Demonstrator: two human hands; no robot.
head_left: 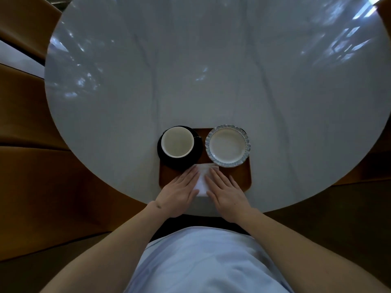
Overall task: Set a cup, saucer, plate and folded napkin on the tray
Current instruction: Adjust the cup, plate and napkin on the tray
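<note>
Edges are crowding me on the near side: the brown tray [241, 178] is sitting close to the near rim of the round white table [211, 70], and the folded white napkin [202, 182] is lying at the tray's near middle, its near end reaching over the tray's front lip toward me. I am pressing it flat with both hands. My left hand [179, 194] is lying palm down on the napkin's left part, fingers straight and close together, tips pointing at the saucer. My right hand [227, 196] is lying the same way on the right part, fingers straight, tips pointing toward the plate. Neither hand is curling round anything; a strip of napkin is showing between them.

Room for moving is opening wide beyond the tray, where the tabletop is stretching away pale and glossy, catching blurred window reflections along its left and right sides. Brown curved seating [31, 166] is wrapping round the table on both sides.

Ahead of my left fingertips the black saucer [167, 159] is occupying the tray's far left corner, its left rim hanging out past the tray's edge, and the white cup [177, 142] is standing upright on it. Ahead of my right fingers the white plate [227, 145] with its fluted bluish rim is resting on the tray's far right part, just beside the saucer. The napkin's far end is lying just short of both dishes.
</note>
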